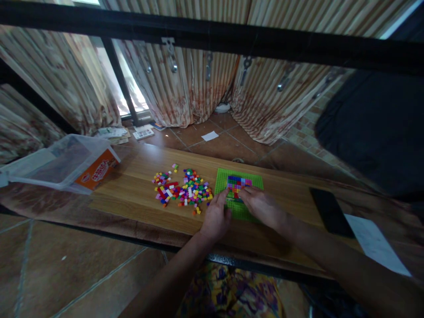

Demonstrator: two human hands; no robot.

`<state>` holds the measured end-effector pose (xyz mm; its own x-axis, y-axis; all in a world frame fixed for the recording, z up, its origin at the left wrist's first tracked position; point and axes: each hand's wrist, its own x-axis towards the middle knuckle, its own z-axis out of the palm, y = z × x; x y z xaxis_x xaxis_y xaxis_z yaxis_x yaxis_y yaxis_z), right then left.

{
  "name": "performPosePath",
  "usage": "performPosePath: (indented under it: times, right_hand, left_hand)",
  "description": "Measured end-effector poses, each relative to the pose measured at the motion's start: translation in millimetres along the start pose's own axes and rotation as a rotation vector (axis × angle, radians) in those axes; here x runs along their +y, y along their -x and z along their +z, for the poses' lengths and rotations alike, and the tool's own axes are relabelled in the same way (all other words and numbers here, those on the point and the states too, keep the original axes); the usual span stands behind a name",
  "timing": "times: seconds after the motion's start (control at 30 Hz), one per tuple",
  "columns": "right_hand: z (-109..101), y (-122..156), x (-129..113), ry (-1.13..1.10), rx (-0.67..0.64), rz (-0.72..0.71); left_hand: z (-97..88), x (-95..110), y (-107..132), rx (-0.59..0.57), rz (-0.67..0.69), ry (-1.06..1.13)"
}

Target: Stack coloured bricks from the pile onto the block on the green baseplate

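On the wood-grain desk (132,201), a bright green studded baseplate (221,177) lies flat, and a close-packed patch of small coloured bricks (235,181), blue, red, purple and pink among them, sits on it. Both hands are at this patch: the left hand (217,218) reaches to its near left edge with fingers nearly straight and close together, while the right hand (260,204) leans over its near right part, fingers slightly bent and pointing down. The fingertips are small and blurred, so I cannot tell whether either one pinches a brick. Just left of the baseplate, a loose spread of mixed toy bricks (190,187) covers the wood, with a few strays around its border. Farther left stands a clear plastic box (84,152) bearing an orange label (99,170). Toward the desk's right end lie a flat black slab (331,212) and, beside it, a white paper sheet (377,243). Striped curtains (205,88) hang beyond.
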<state>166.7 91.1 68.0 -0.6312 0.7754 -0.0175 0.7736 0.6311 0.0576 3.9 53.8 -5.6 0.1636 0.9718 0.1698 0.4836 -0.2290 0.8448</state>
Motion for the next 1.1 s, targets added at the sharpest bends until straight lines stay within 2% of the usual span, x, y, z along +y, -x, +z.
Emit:
performPosePath:
  times: [0.17, 0.3, 0.47, 0.6, 0.83, 1.1]
  right_hand:
    - [20.7, 10.6, 4.8, -0.274, 0.261, 0.081]
    - [27.6, 12.3, 2.8, -0.396, 0.35, 0.14]
    - [34.0, 14.0, 0.1, -0.42, 0.442, 0.166]
    - [35.3, 14.7, 0.3, -0.405, 0.435, 0.166]
    - [25.7, 12.2, 3.1, -0.324, 0.337, 0.101]
    - [26.9, 9.5, 4.5, -0.352, 0.344, 0.097]
  left_hand:
    - [0.5, -0.1, 0.2, 0.006, -0.009, 0.0]
    - [-0.6, 0.5, 0.5, -0.001, -0.005, -0.004]
    - [-1.4, 1.9, 0.7, 0.0, -0.001, -0.022]
    - [-1.5, 2.4, 0.7, -0.01, -0.01, -0.02]
    - [-1.0, 2.0, 1.0, -0.015, -0.03, -0.003]
    - [0.2, 0.4, 1.4, -0.023, -0.028, 0.0]
